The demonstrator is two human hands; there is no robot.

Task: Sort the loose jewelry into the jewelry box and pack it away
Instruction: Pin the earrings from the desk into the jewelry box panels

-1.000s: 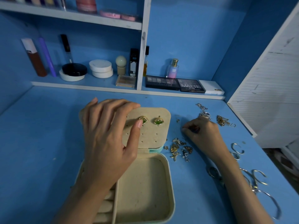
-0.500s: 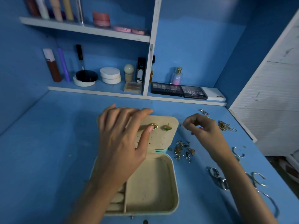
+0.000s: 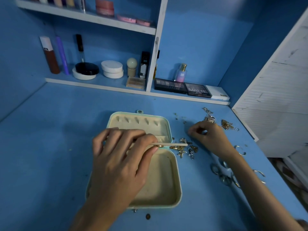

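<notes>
A cream jewelry box [image 3: 176, 185] with a mint shell lies open on the blue desk. Its lid [image 3: 141, 120] lies flat behind it, showing a row of hooks. My left hand [image 3: 120, 164] pinches the earring panel [image 3: 175, 144] and holds it level and edge-on over the hinge; a gold earring [image 3: 160, 145] shows under its edge. My right hand [image 3: 211, 137] hovers to the right of the box with thumb and finger pinched on something too small to make out. Small gold and silver charms [image 3: 186, 148] lie between box and right hand.
Tangled chains [image 3: 210, 118] and a gold chain [image 3: 227, 125] lie at the back right. Silver rings and cuffs [image 3: 223, 174] lie along my right forearm. A small dark bead [image 3: 147, 216] lies in front of the box. Cosmetics fill the shelves [image 3: 106, 88] behind. A white cabinet [image 3: 275, 97] stands at right.
My left hand has swung the earring panel from lying back over the lid to level, uncovering the lid's hooks. My right hand rose from the desk with fingers pinched.
</notes>
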